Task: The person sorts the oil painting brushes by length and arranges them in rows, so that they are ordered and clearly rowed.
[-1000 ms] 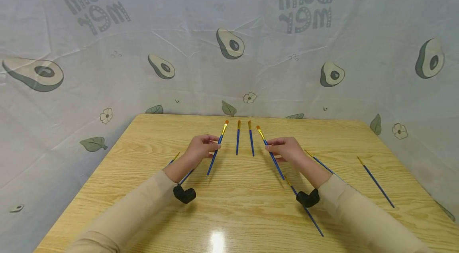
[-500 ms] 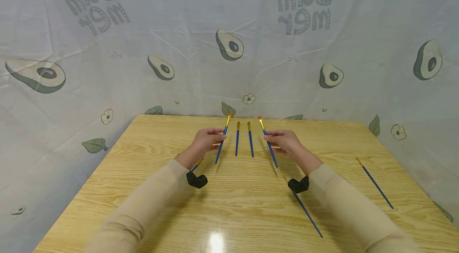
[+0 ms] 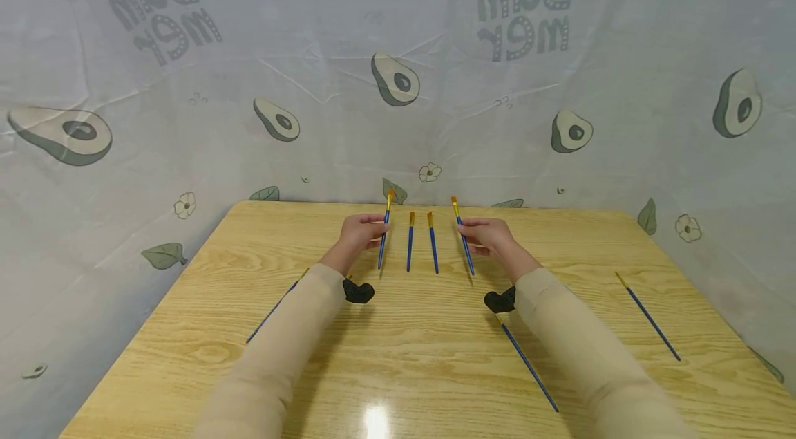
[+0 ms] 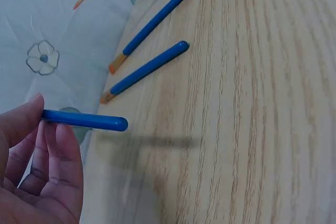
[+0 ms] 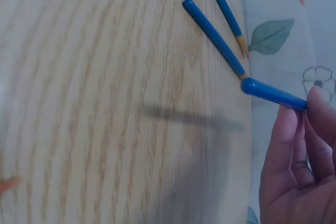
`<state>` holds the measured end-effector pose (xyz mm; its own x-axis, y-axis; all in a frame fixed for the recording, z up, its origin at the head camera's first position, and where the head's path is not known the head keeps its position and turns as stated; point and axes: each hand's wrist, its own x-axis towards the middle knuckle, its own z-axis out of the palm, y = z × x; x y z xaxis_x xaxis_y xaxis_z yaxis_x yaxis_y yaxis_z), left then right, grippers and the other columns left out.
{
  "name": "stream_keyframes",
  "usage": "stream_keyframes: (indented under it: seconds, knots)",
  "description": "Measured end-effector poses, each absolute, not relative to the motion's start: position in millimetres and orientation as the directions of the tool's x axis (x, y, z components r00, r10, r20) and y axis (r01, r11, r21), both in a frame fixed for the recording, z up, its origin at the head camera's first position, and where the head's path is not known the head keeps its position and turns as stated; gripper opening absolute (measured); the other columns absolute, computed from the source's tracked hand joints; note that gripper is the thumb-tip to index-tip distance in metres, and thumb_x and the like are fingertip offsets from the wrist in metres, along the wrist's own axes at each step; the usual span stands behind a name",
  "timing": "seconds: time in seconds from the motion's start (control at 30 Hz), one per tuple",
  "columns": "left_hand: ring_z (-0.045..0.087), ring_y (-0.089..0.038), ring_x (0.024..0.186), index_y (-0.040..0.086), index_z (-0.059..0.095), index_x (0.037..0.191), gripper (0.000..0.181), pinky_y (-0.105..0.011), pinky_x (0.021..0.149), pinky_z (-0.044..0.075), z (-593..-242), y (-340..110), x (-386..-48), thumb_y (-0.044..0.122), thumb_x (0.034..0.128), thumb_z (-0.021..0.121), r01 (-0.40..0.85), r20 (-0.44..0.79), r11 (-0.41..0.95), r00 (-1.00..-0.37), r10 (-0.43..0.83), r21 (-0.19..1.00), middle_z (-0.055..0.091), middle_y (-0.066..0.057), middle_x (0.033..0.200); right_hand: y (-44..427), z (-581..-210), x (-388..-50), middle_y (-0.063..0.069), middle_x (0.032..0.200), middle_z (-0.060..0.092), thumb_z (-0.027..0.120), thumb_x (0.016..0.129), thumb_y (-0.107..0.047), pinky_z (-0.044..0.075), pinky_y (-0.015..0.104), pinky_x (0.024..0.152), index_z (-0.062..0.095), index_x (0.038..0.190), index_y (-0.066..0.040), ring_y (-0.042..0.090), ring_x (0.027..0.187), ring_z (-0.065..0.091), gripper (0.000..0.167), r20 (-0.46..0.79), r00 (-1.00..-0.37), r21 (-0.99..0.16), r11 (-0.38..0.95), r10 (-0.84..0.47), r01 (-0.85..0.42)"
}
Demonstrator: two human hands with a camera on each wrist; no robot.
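My left hand (image 3: 359, 235) pinches a blue-handled paintbrush (image 3: 383, 243) between thumb and fingertips, its orange bristles toward the back. In the left wrist view the brush's rounded handle end (image 4: 113, 123) hangs above the table, over its own shadow. My right hand (image 3: 491, 237) pinches a similar paintbrush (image 3: 466, 249), also raised off the wood, as its handle end (image 5: 262, 91) shows in the right wrist view. Between the hands, two paintbrushes lie side by side at the back, a left one (image 3: 410, 249) and a right one (image 3: 434, 250), bristles pointing away.
More paintbrushes lie on the wooden table (image 3: 398, 356): one at the left (image 3: 273, 310), one at the front right (image 3: 528, 366), one at the far right (image 3: 649, 323). My left wrist mostly covers another. A patterned cloth (image 3: 336, 148) hangs behind the table's back edge.
Both hands have moved toward the back of the table with their brushes, which now stand more parallel to the two lying brushes. The left brush at the table's left shows more from under the sleeve.
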<state>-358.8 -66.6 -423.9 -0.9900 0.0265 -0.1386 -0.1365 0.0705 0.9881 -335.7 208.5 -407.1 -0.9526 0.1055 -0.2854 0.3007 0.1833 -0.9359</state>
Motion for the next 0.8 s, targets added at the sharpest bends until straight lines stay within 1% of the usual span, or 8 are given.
stream_keyframes:
  seconds: [0.17,0.27,0.37,0.5,0.63,0.8]
  knots:
    - [0.063,-0.016,0.081,0.002,0.070,0.113,0.024,-0.032,0.072,0.057,-430.1,-61.6,-366.1,0.004,0.0892,0.070,-0.136,-0.135,0.067,-0.991,-0.022,0.988,0.069,-0.012,0.102,208.6,-412.8,-345.6,-0.003,0.092,0.064,0.069,0.093,-0.018,0.054,0.027,0.074,0.061,0.131,-0.005,0.009,0.075,0.059,0.041,-0.295,-0.946,-0.933,0.173,0.132,0.315]
    - [0.061,-0.014,0.075,0.000,0.071,0.110,0.021,-0.030,0.069,0.057,-436.4,-58.3,-370.0,0.003,0.0887,0.070,-0.138,-0.135,0.080,-0.990,-0.043,0.987,0.068,-0.012,0.098,207.3,-418.3,-350.9,-0.003,0.086,0.064,0.070,0.092,-0.019,0.054,0.024,0.065,0.063,0.128,-0.004,0.009,0.070,0.058,0.040,-0.305,-0.940,-0.931,0.159,0.152,0.328]
    - [0.061,-0.013,0.073,0.000,0.071,0.107,0.019,-0.026,0.064,0.056,-442.1,-55.6,-373.8,0.004,0.0883,0.071,-0.147,-0.141,0.114,-0.988,-0.059,0.983,0.068,-0.011,0.095,206.2,-423.9,-355.1,-0.002,0.084,0.063,0.070,0.091,-0.017,0.052,0.022,0.060,0.063,0.127,-0.003,0.009,0.068,0.057,0.039,-0.312,-0.935,-0.932,0.135,0.170,0.336]
    - [0.060,-0.013,0.068,0.000,0.071,0.105,0.018,-0.023,0.058,0.053,-444.5,-52.9,-376.8,0.005,0.0874,0.073,-0.150,-0.140,0.144,-0.987,-0.081,0.978,0.069,-0.010,0.091,204.0,-430.2,-359.8,-0.003,0.082,0.064,0.070,0.091,-0.014,0.049,0.021,0.053,0.064,0.125,-0.002,0.009,0.064,0.055,0.037,-0.305,-0.932,-0.939,0.102,0.194,0.328]
    - [0.056,-0.013,0.059,-0.002,0.071,0.104,0.018,-0.022,0.052,0.051,-446.2,-51.4,-379.2,0.004,0.0865,0.073,-0.163,-0.149,0.150,-0.984,-0.100,0.975,0.068,-0.009,0.082,201.8,-434.5,-363.0,-0.001,0.073,0.063,0.070,0.091,-0.011,0.048,0.021,0.048,0.064,0.124,0.000,0.009,0.053,0.051,0.035,-0.291,-0.936,-0.942,0.114,0.200,0.317]
    - [0.054,-0.012,0.054,-0.001,0.072,0.103,0.019,-0.021,0.049,0.049,-451.6,-52.3,-385.7,0.004,0.0850,0.075,-0.180,-0.162,0.164,-0.980,-0.118,0.970,0.065,-0.007,0.077,199.4,-434.6,-363.4,0.000,0.073,0.063,0.071,0.090,-0.011,0.048,0.021,0.048,0.066,0.122,0.000,0.010,0.056,0.053,0.034,-0.285,-0.930,-0.935,0.148,0.232,0.323]
